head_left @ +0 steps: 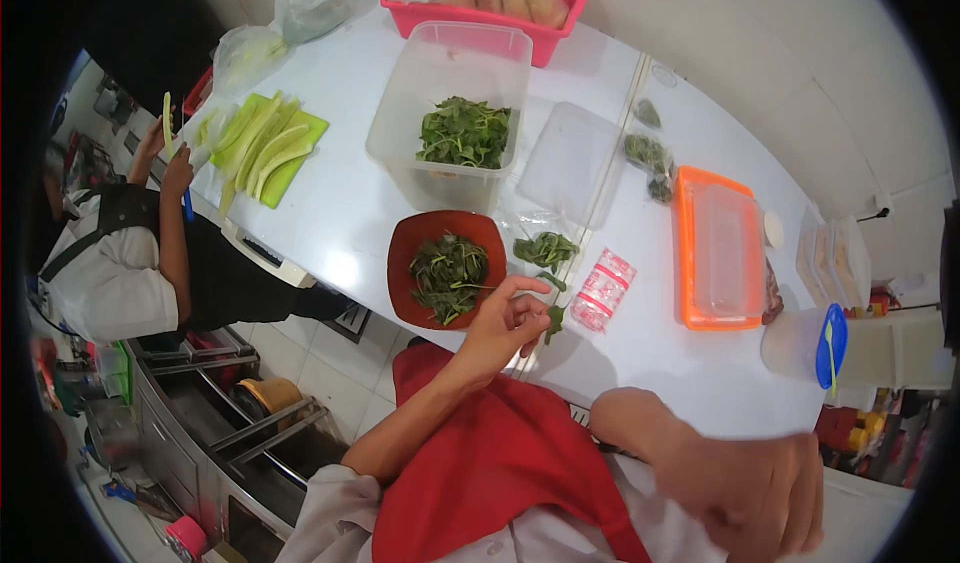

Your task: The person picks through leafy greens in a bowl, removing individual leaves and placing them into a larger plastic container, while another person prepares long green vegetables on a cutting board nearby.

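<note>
My left hand (510, 317) is over the table beside the brown bowl (397, 278), pinching a green leaf (554, 324) at thumb and fingers. Leafy greens (450, 274) fill much of that bowl. Just beyond the hand, a bunch of greens (546, 248) lies by a clear plastic bag (529, 221). A red-and-white printed packet (603, 290) rests to the right. My right hand (750, 480) is raised close to the camera at lower right, fingers curled down; whether it holds anything is hidden.
A clear bin (390, 131) with greens (465, 131) stands behind the bowl, its lid (566, 165) alongside. Rightward are an orange tray (684, 263) and a blue-lidded container (795, 353). At left, another person (120, 263) holds a knife near a green cutting board (281, 188).
</note>
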Tool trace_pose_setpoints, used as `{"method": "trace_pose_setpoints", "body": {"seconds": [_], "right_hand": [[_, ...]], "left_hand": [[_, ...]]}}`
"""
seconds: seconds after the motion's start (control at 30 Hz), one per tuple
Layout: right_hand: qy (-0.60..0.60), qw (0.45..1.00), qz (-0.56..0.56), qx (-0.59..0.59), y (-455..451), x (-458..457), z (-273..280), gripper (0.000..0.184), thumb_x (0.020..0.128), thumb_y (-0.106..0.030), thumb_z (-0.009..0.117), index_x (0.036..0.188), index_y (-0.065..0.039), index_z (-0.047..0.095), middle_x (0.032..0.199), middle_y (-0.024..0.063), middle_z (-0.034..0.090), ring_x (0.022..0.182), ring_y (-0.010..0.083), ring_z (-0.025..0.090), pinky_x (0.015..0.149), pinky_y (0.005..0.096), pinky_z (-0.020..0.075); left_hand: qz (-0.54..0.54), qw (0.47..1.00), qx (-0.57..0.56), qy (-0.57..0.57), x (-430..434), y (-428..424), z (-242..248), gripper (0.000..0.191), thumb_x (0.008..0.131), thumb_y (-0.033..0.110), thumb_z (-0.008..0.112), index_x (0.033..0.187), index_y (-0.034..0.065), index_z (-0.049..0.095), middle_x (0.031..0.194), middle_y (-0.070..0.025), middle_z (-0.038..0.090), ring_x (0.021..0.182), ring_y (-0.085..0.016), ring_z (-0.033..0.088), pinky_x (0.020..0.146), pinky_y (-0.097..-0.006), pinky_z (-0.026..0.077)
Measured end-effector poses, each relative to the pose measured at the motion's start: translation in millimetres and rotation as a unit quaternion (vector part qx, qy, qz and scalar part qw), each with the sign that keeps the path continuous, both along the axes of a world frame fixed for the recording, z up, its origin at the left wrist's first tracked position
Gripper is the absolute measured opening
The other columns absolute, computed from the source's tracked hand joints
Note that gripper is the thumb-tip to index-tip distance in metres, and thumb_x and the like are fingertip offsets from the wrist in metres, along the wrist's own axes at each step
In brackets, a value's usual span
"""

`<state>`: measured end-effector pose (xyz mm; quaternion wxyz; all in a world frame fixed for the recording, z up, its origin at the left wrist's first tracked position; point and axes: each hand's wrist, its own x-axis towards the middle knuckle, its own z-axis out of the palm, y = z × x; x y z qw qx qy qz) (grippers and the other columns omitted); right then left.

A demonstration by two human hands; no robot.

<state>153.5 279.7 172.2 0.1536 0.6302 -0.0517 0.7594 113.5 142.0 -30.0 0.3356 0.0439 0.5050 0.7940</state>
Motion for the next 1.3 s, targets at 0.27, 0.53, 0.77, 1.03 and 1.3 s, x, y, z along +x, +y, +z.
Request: {"method": "trace_pose_setpoints", "body": {"seconds": [0.27, 0.53, 0.77, 1.03, 1.3], "right_hand": [[-0.435, 0.722, -0.494, 0.214, 51.6, -29.7, -92.2, 0.034, 0.098, -0.027, 0.058, 0.071, -0.007, 0.053, 0.058, -0.0004, 0.048, 0.05, 0.0097, 0.042, 0.06, 0.0289, 0.0423], [-0.396, 0.328, -0.563, 0.647, 54.3, -47.3, -231.9, 0.014, 0.085, -0.008, 0.067, 0.093, 0.003, 0.063, 0.081, 0.0155, 0.063, 0.073, 0.0281, 0.063, 0.066, 0.0389, 0.0506], [-0.389, 0.296, -0.596, 0.637, 44.4, -37.7, -261.8, 0.016, 0.081, -0.007, 0.07, 0.094, 0.002, 0.065, 0.084, 0.0194, 0.063, 0.077, 0.0357, 0.065, 0.067, 0.043, 0.0512], [-0.579, 0.368, -0.495, 0.534, 73.2, -54.2, -203.1, 0.012, 0.085, -0.004, 0.07, 0.093, 0.002, 0.064, 0.079, 0.0042, 0.064, 0.064, 0.0065, 0.058, 0.055, 0.0245, 0.0457], [-0.474, 0.532, -0.511, 0.481, 36.6, -144.8, -95.1, 0.019, 0.086, -0.006, 0.07, 0.1, 0.001, 0.058, 0.083, 0.0023, 0.061, 0.064, 0.007, 0.056, 0.057, 0.0233, 0.0455]], "left_hand": [[0.078, 0.994, 0.076, 0.005, -12.9, -39.1, 48.9, 0.029, 0.093, 0.005, 0.064, 0.119, 0.0059, 0.051, 0.091, -0.0005, 0.057, 0.07, -0.007, 0.052, 0.056, -0.0226, 0.041], [0.322, 0.702, -0.37, 0.517, -139.8, -60.4, 100.8, 0.012, 0.09, 0.003, 0.064, 0.102, 0.0052, 0.065, 0.099, -0.0062, 0.067, 0.083, -0.018, 0.062, 0.069, -0.0287, 0.048], [0.248, 0.709, -0.309, 0.583, -100.0, -25.0, 78.6, 0.016, 0.086, -0.003, 0.063, 0.101, 0.0033, 0.064, 0.102, -0.0124, 0.067, 0.083, -0.027, 0.065, 0.069, -0.0368, 0.052], [-0.002, 0.759, -0.379, 0.53, -60.5, 34.5, -29.2, 0.03, 0.081, -0.001, 0.066, 0.111, 0.0028, 0.061, 0.112, -0.015, 0.06, 0.098, -0.032, 0.061, 0.08, -0.042, 0.05], [-0.082, 0.678, -0.518, 0.515, -83.0, 66.2, -74.0, 0.044, 0.077, 0.008, 0.073, 0.117, 0.0057, 0.056, 0.119, -0.0181, 0.055, 0.109, -0.039, 0.055, 0.088, -0.0494, 0.048]]}}
